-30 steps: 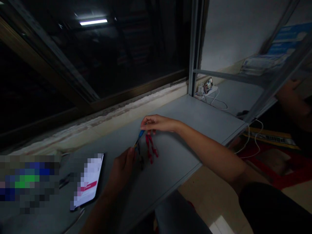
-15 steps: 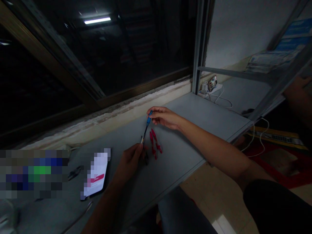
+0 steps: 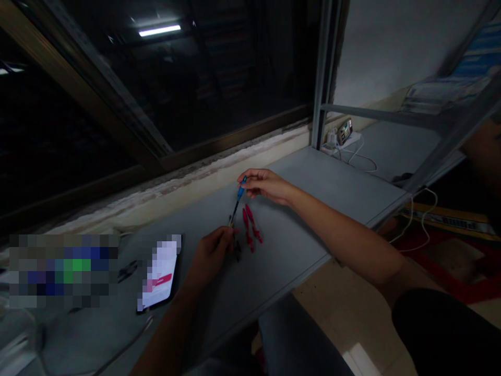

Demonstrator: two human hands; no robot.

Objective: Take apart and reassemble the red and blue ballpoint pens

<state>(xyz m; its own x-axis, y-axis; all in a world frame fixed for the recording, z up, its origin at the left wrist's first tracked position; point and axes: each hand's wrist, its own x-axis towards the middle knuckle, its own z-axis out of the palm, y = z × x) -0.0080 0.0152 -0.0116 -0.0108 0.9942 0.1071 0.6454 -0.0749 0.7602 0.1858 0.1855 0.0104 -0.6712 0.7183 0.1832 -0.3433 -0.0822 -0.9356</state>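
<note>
A blue-handled tool (image 3: 240,192) is gripped by the right hand (image 3: 266,185); a slim, partly hidden item (image 3: 231,223) is pinched by the left hand (image 3: 212,249).

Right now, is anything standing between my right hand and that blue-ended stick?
Nothing visible: your right hand pinches the blue-ended stick, and your left hand is at its lower end. The two red pieces lie on the desk, off to one side.
</note>
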